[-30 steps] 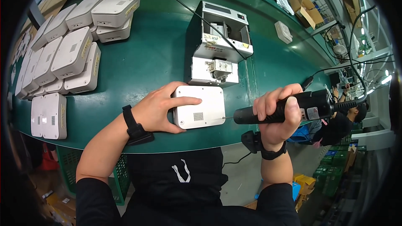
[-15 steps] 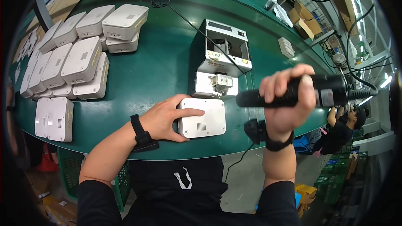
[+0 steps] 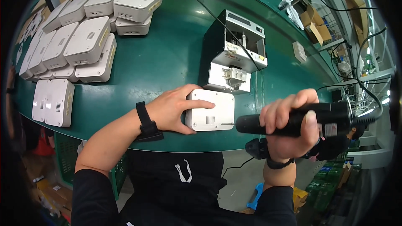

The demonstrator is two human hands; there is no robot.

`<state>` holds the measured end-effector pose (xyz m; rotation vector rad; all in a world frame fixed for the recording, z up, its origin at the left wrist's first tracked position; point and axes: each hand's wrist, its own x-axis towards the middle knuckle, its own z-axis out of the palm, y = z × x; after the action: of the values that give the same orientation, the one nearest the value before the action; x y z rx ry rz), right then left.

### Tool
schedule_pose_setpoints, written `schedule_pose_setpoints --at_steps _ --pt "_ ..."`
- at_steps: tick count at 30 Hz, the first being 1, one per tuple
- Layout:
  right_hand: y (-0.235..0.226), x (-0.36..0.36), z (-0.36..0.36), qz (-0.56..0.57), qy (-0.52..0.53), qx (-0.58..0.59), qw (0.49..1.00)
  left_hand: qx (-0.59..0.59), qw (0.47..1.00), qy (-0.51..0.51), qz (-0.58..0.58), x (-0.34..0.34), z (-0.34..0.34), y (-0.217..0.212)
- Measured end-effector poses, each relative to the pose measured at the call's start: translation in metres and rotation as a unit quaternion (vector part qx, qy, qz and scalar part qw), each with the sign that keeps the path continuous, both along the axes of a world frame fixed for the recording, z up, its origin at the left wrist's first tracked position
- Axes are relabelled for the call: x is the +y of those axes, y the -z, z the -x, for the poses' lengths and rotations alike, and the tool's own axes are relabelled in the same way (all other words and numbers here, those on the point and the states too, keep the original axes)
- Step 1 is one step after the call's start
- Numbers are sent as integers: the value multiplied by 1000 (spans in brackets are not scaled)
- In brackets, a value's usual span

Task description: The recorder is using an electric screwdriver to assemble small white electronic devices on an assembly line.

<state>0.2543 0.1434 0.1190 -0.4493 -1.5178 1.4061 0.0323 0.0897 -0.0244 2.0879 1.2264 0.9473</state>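
Left hand [image 3: 178,109] lies flat on the white box [image 3: 211,111] at the near edge of the green table [image 3: 167,58], palm on its left end, index finger stretched along the top edge, thumb under the near side; grip is a loose spread press, not a pinch, likely to stop the box sliding. Box sits face down, with a small vent grille showing on its back. Right hand [image 3: 291,121] is wrapped tight round a black driver [image 3: 293,119], fingers over the top, thumb on the far right end; driver is held level, its thin bit pointing left and its tip at the box's right side near the near right corner, touching or just short, cannot tell. A cable runs off the driver's right end toward the racks. Just beyond the box, toward table centre, stands a grey feeder [image 3: 236,56], open-topped, with its outlet facing the box, so close enough to reach. More white boxes are stacked in rows at the far left corner [image 3: 88,39], and two lie flat at the left edge [image 3: 54,102], well apart from the one being held. Black bands on both wrists. Another person's hands show at the far edge, small, top of frame.
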Motion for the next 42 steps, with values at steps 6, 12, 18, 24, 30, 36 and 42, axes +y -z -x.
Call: schedule_pose_setpoints --at_steps 6,12,18,24,30,36,42 --pt "8 -12 -3 6 -9 -25 1000 3 1000 -5 2 -1 -2 3" --pt "22 -14 -2 5 -9 -34 999 -8 1000 -16 -6 -2 -5 4" --pt "26 -14 -3 25 -16 -20 999 -15 1000 -22 -6 -3 -4 3" --pt "14 -12 5 -5 -23 -58 998 3 1000 -4 15 -3 -2 0" --pt "-3 40 17 -55 61 59 995 -1 1000 -8 9 -5 -3 -2" --pt "3 71 33 -70 125 -4 990 17 1000 4 8 -3 0 1" --pt "3 21 20 23 -24 42 999 -12 1000 -6 16 -5 -1 0"
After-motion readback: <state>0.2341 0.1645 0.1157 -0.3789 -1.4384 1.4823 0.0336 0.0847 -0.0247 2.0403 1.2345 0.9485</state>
